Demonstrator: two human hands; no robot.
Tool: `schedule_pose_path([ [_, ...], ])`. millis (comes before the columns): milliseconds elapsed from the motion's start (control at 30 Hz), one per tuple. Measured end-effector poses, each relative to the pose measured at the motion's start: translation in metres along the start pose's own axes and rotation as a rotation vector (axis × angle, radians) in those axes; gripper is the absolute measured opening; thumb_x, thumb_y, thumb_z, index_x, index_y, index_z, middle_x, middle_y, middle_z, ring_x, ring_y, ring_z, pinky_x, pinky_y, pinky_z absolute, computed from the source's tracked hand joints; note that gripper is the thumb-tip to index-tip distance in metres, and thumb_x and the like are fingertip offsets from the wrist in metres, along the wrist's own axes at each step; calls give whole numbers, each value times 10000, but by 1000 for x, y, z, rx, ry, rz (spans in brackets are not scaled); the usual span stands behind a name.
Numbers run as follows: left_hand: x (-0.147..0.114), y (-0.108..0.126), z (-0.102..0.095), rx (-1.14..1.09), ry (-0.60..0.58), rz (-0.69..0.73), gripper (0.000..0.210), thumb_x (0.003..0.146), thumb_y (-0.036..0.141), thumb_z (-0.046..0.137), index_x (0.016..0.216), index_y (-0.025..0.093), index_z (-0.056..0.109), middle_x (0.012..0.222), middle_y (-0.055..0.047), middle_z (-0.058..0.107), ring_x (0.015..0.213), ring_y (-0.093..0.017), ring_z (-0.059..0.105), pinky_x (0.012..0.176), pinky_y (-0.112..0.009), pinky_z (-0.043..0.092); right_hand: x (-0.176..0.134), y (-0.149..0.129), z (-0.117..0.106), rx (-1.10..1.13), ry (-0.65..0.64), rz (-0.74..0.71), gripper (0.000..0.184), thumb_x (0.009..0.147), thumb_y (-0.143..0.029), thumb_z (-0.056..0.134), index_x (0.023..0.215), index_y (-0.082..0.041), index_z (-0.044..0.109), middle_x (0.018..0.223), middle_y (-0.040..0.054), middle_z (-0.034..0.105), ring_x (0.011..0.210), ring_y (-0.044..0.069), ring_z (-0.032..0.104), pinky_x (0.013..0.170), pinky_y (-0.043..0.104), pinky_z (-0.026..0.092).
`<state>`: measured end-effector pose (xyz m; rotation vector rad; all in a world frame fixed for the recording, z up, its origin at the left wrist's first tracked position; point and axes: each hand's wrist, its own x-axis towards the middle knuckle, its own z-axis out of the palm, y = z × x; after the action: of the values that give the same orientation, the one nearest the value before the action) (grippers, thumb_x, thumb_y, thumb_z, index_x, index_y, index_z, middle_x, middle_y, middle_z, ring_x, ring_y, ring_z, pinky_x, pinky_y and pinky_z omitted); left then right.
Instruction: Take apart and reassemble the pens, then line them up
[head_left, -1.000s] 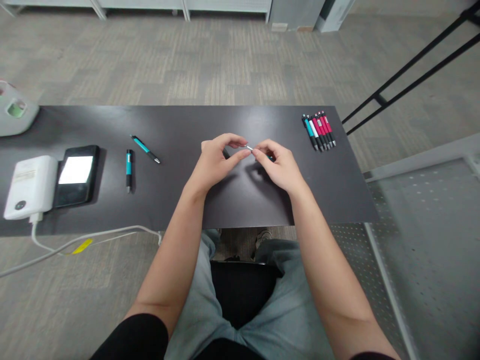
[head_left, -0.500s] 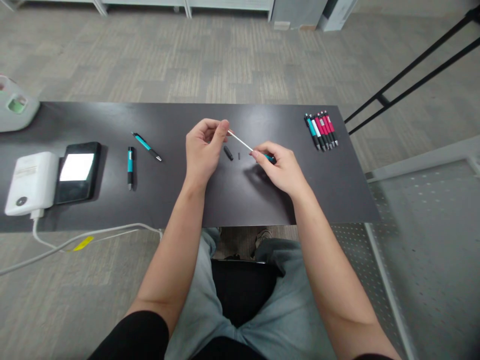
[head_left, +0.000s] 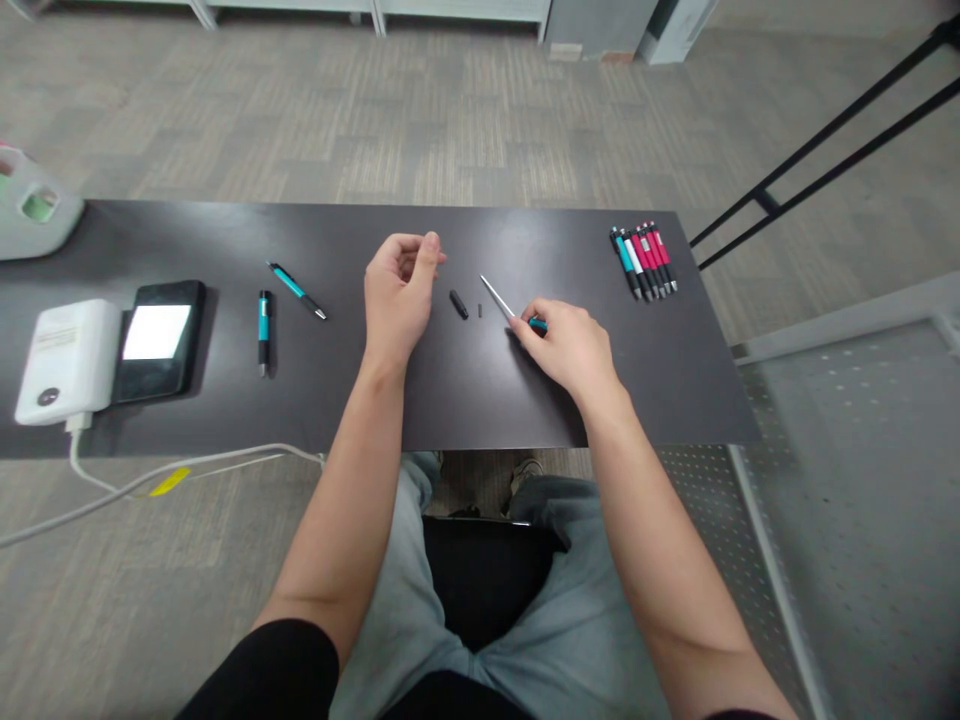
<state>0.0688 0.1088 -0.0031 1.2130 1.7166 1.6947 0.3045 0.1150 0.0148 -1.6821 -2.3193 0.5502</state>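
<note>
My right hand [head_left: 566, 345] is closed around a teal pen barrel [head_left: 538, 325], mostly hidden by the fingers. A thin white pen refill [head_left: 496, 295] sticks out past its thumb, the tip pointing up and left. My left hand [head_left: 401, 290] hovers over the table, thumb pressed to its curled fingers; whatever is in that pinch, if anything, is too small to make out. Between the hands, a short black pen piece [head_left: 458, 304] lies on the dark table [head_left: 450, 400]. Beside it is a tiny dark part [head_left: 480, 311], perhaps a spring.
A teal pen [head_left: 264, 332] and another teal pen [head_left: 297, 290] lie to the left. Farther left are a black device [head_left: 161, 380] with a lit screen, a white power bank [head_left: 67, 360] and its cable [head_left: 225, 458]. Several pens [head_left: 643, 262] sit in a row at the right.
The far end of the refill has come free of my left hand, which has drawn slightly left. The refill now extends from my right hand alone, which has shifted slightly.
</note>
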Motion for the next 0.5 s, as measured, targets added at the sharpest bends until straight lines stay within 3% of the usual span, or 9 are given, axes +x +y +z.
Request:
schedule_pose_path([
  [100,-2,-3,-1,65,-50,28,276,1130,470,835,997,263,710,989,-26,831,930,-193,781,891,-315,616,2,6,0,46,-47,-18,279,1129,-501,708,1087,-265,850,1111,121,884,1040,350,786,824,405,529],
  [167,-6,-2,-1,164,-125,67,177,1100,380,855,1022,260,751,1039,-26,851,962,-210,783,920,-341,603,7,15,0,113,-45,-88,284,1147,-436,644,1170,-246,854,1215,144,890,1162,372,797,969,455,591],
  [233,-13,4,1,332,-217,113,75,1069,307,864,1068,267,801,1116,-28,868,1022,-240,784,1020,-413,583,13,26,1,176,4,-172,330,1139,-308,566,1301,-228,841,1388,169,864,1319,376,779,1149,502,587],
  [300,-21,12,5,522,-292,157,72,1069,300,855,1140,293,846,1205,-40,873,1128,-289,776,1156,-530,515,18,37,1,213,50,-211,402,1112,-265,569,1433,-227,808,1450,187,841,1372,387,770,1224,546,576],
  [400,-33,24,12,701,-382,217,171,1112,370,812,1260,336,890,1333,-81,862,1326,-377,710,1241,-651,390,23,46,0,273,62,-170,459,1102,-319,650,1546,-244,738,1334,174,868,1186,380,834,1128,556,639],
  [500,-40,29,16,735,-481,287,211,1116,393,813,1282,339,931,1451,-94,848,1446,-419,630,1264,-684,335,24,48,-5,312,48,-114,337,1085,-330,705,1408,-262,772,1205,125,889,953,325,838,984,499,667],
])
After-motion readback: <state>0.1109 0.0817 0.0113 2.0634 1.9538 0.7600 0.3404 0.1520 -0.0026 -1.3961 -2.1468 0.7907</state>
